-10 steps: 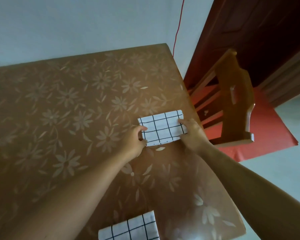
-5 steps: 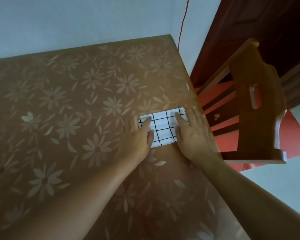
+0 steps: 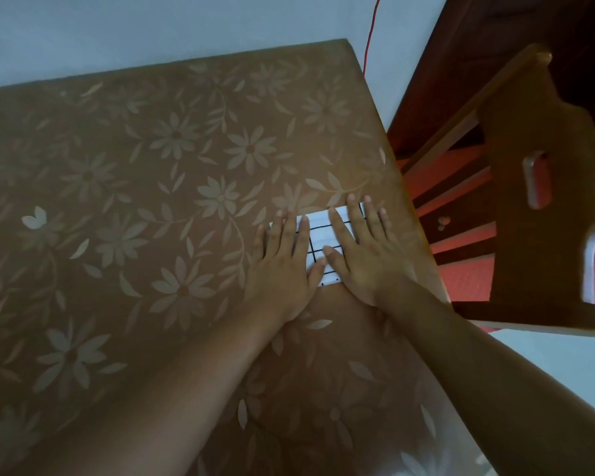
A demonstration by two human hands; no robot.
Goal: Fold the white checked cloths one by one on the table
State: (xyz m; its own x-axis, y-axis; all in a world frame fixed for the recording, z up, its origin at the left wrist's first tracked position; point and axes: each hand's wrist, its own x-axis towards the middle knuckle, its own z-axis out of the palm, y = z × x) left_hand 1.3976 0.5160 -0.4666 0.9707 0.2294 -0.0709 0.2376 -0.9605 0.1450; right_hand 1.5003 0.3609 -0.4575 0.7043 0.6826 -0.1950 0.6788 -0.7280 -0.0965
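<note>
A small folded white cloth with a black check lies flat near the right edge of the brown flowered table. My left hand rests palm down on its left part, fingers spread and flat. My right hand lies palm down on its right part, fingers also spread. Only a narrow strip of the cloth shows between the two hands. Neither hand grips it; both press on top.
A wooden chair with a red seat stands close to the table's right edge. A dark red door and a thin red cable are behind it. The table's far edge meets a pale wall.
Both hands went from pinching the cloth's side edges to lying flat on top of it, covering more of it. The view moved forward; a second checked cloth at the near edge left the frame.
</note>
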